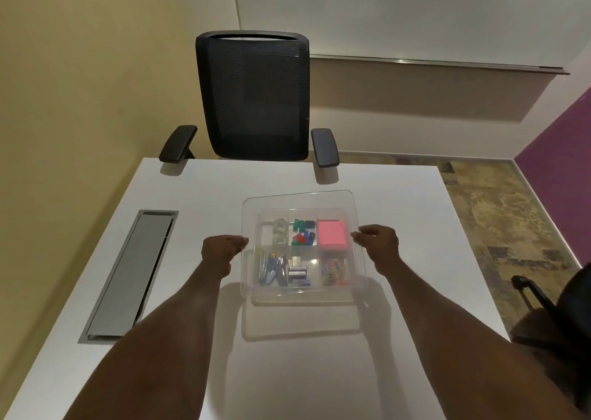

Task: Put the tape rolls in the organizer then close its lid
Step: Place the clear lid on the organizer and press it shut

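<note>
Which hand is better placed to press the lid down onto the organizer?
Neither clearly: left hand and right hand pinch opposite edges of the clear lid above the organizer, tape rolls already inside. Likely both lower together.

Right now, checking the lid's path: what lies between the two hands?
In the head view, the clear lid and the organizer beneath it span the gap between left hand and right hand.
</note>
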A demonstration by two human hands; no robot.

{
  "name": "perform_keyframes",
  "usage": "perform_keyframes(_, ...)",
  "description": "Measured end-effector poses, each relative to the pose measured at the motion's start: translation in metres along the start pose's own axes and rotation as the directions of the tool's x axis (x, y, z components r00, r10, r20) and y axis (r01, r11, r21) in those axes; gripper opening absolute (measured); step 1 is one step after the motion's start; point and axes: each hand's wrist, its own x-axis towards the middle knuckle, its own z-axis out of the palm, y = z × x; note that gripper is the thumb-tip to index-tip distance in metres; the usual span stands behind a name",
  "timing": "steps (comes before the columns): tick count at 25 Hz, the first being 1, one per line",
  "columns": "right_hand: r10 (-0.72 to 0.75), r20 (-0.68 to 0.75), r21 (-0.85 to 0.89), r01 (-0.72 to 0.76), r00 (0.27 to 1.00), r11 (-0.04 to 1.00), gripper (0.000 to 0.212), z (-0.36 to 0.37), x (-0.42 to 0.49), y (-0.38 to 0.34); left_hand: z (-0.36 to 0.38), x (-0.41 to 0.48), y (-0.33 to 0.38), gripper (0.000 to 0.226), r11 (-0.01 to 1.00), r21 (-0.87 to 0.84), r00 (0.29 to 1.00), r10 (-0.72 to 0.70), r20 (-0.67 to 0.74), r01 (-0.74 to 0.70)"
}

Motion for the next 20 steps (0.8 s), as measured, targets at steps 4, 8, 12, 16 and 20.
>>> perform_keyframes(4,0.071,-0.068,-0.115,-0.079,0.995,0.990,0.004,0.015,0.011,0.015,0.017,0.003,-0.010,0.009,0.996,0.078,0.997,-0.030,-0.075,0.035)
perform_keyframes(8,0.120,-0.124,-0.265,-0.149,0.985,0.953,0.009,0.029,0.026,0.028,0.038,0.007,-0.022,0.011,0.969,0.243,0.986,0.086,-0.144,-0.049)
perform_keyframes(12,0.151,-0.164,-0.304,-0.196,0.975,0.932,0.012,0.041,0.035,0.036,0.051,0.021,-0.031,0.015,0.947,0.317,0.978,0.110,-0.177,-0.049)
perform_keyframes(16,0.144,-0.169,-0.337,-0.195,0.975,0.921,0.010,0.048,0.041,0.043,0.060,0.029,-0.037,0.016,0.921,0.384,0.972,0.148,-0.184,-0.067)
perform_keyframes(20,0.146,-0.197,-0.336,-0.206,0.970,0.919,0.011,0.052,0.044,0.045,0.065,0.035,-0.038,0.016,0.912,0.405,0.968,0.159,-0.196,-0.068)
